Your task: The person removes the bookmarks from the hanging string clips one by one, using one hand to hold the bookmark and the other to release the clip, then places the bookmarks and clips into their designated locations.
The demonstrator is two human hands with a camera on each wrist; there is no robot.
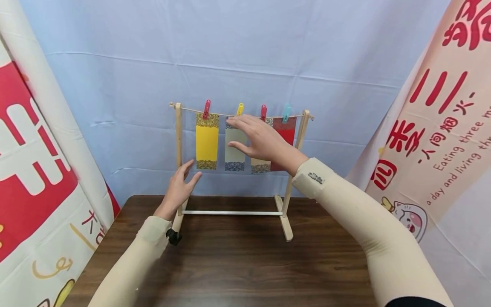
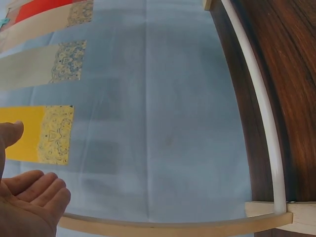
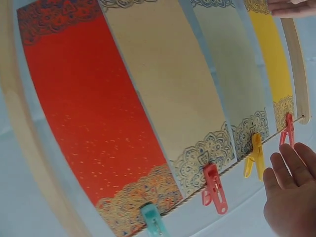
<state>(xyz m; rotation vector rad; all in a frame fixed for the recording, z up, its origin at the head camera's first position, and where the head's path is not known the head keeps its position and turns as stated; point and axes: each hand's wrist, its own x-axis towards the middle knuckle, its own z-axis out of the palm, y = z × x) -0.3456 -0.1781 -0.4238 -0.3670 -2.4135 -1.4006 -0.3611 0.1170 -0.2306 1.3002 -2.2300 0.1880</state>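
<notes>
Paper strips with patterned bands hang side by side from a thin cord [image 3: 229,169]: yellow [image 1: 207,138], grey-green [image 1: 235,149], beige [image 3: 170,74] and red [image 3: 94,108]. Small clothespins grip them along the cord: red [image 1: 206,109], yellow [image 1: 240,109], red [image 1: 263,111] and light blue [image 1: 287,113]. My right hand [image 1: 264,138] is raised in front of the middle strips, fingers extended and holding nothing; it covers part of the grey-green and beige ones. Beside the left post, below the yellow strip, my left hand [image 1: 179,186] has its thumb and fingers spread with nothing between them.
The cord runs between a left wooden post [image 1: 178,140] and a right wooden post [image 1: 289,192]. A white rod [image 1: 232,212] joins their feet on the dark wooden table [image 1: 238,264]. Behind hangs a pale blue cloth [image 1: 238,51], with printed banners [image 1: 429,140] at the sides.
</notes>
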